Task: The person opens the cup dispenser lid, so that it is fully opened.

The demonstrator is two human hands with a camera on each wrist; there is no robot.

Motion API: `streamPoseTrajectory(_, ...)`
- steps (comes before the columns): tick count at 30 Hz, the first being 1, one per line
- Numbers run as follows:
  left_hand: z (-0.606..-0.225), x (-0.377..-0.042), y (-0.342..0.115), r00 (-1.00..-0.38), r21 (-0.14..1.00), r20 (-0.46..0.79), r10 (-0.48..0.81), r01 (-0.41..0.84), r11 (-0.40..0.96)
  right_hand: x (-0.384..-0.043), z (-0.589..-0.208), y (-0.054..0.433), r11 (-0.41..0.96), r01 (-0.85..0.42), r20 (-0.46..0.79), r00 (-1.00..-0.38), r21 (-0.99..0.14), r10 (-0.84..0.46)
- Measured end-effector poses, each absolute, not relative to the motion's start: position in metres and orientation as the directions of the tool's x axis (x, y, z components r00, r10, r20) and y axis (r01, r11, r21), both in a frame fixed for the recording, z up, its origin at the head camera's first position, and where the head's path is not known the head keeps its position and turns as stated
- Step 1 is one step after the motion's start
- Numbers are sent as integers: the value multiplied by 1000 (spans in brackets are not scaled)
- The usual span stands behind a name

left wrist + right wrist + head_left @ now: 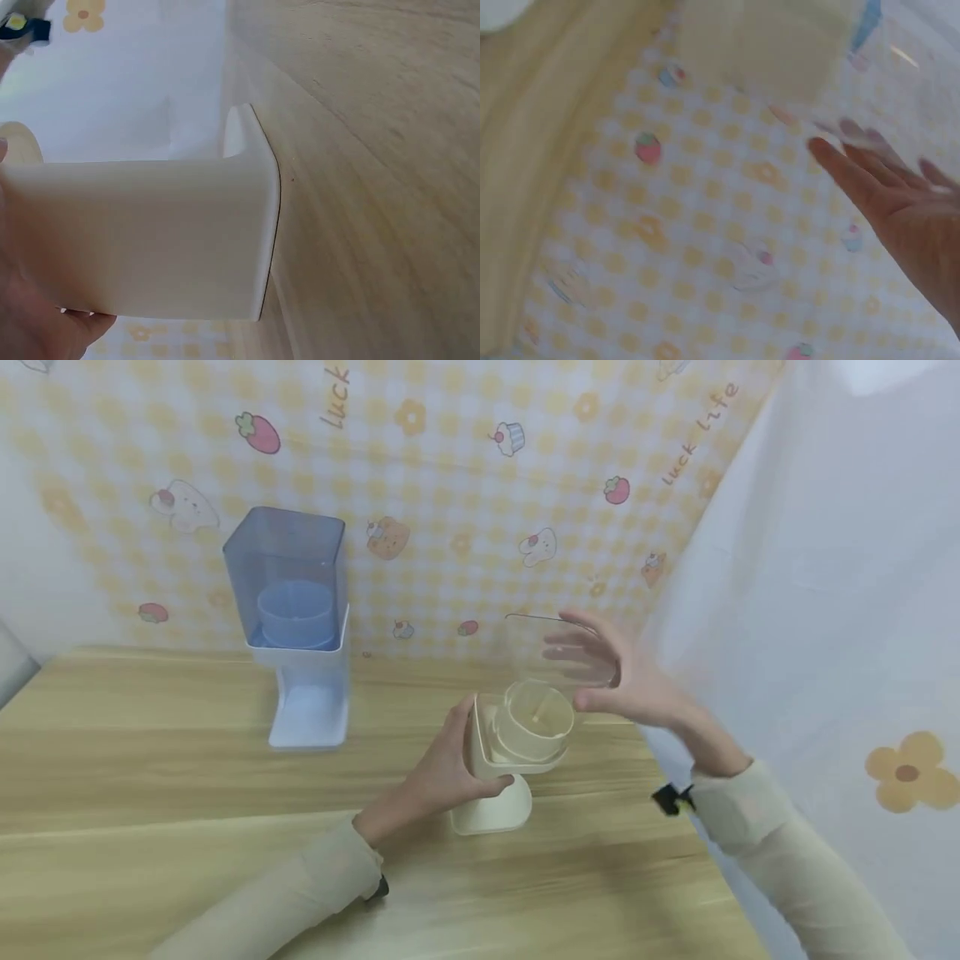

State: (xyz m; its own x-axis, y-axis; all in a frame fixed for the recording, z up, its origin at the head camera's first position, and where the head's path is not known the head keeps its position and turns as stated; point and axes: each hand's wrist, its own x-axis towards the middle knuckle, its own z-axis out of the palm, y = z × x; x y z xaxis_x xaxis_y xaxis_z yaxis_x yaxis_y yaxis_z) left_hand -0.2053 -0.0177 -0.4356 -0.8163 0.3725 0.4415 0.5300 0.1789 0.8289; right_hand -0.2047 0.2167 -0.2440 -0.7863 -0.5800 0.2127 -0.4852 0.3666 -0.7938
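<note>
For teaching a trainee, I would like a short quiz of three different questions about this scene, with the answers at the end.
1. Multiple choice: which hand grips the cream holder?
a) the right
b) the left
c) both

2. True or false: the blue holder stands with no cover over its round cup.

3. Fill in the two words: the right hand holds a ____ ____.

Key
1. b: the left hand grips it.
2. False: a see-through blue cover stands over it.
3. clear cover.
</note>
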Motion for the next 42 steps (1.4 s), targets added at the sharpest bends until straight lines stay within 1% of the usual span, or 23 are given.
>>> streamPoseTrajectory(1,-434,-206,-18,-815,826,440,377,532,185,-205,-255,217,242,-491,284,-768,-837,-574)
streamPoseTrajectory(2,-433,-206,-19,-813,825,438,383,533,188,-207,-263,216,138,-503,351,-748,-853,-563)
streamPoseTrajectory(3,-432,-207,-19,-813,825,433,389,531,192,-207,-270,215,62,-513,400,-735,-856,-547)
streamPoseTrajectory(4,-431,-207,-20,-814,826,425,397,527,197,-207,-274,213,11,-525,441,-726,-851,-528)
streamPoseTrajectory(5,-430,-208,-20,-813,828,418,405,524,198,-207,-276,211,-6,-537,464,-724,-844,-511)
streamPoseTrajectory(6,-429,-208,-21,-816,830,407,409,518,208,-206,-276,209,-2,-548,476,-725,-837,-499)
streamPoseTrajectory(8,-428,-207,-22,-821,830,393,414,511,224,-204,-272,207,58,-553,459,-741,-831,-490)
streamPoseTrajectory(11,-427,-205,-24,-829,824,380,410,505,257,-201,-263,206,189,-531,381,-774,-826,-507)
streamPoseTrajectory(14,-424,-204,-25,-832,818,379,404,506,275,-202,-255,207,283,-528,327,-782,-801,-531)
streamPoseTrajectory(17,-422,-205,-24,-833,813,383,400,509,282,-205,-253,209,273,-542,332,-766,-795,-551)
streamPoseTrajectory(20,-421,-208,-25,-831,811,383,405,512,283,-207,-256,212,206,-543,365,-754,-814,-547)
streamPoseTrajectory(22,-421,-210,-24,-827,811,384,412,515,277,-207,-260,214,163,-537,387,-757,-828,-526)
streamPoseTrajectory(26,-422,-214,-22,-821,814,387,419,518,263,-206,-265,215,122,-531,418,-771,-839,-480)
streamPoseTrajectory(30,-425,-215,-18,-816,812,408,409,529,246,-204,-263,217,149,-519,403,-787,-842,-468)
streamPoseTrajectory(32,-427,-215,-16,-810,810,424,405,539,231,-202,-258,218,249,-516,362,-803,-820,-473)
streamPoseTrajectory(34,-428,-214,-15,-805,810,435,405,546,215,-200,-247,218,431,-527,300,-818,-733,-490)
streamPoseTrajectory(35,-429,-214,-15,-804,811,434,407,545,214,-198,-239,217,521,-537,268,-820,-663,-505)
streamPoseTrajectory(37,-431,-211,-15,-804,815,427,413,541,210,-196,-223,210,667,-573,193,-808,-476,-556)
streamPoseTrajectory(39,-432,-209,-16,-806,820,418,418,534,209,-194,-208,199,731,-622,119,-778,-281,-617)
streamPoseTrajectory(40,-432,-208,-15,-806,821,416,420,532,208,-194,-202,193,730,-650,89,-756,-210,-648)
streamPoseTrajectory(42,-431,-208,-13,-809,833,410,421,520,189,-195,-195,182,708,-697,48,-715,-114,-697)
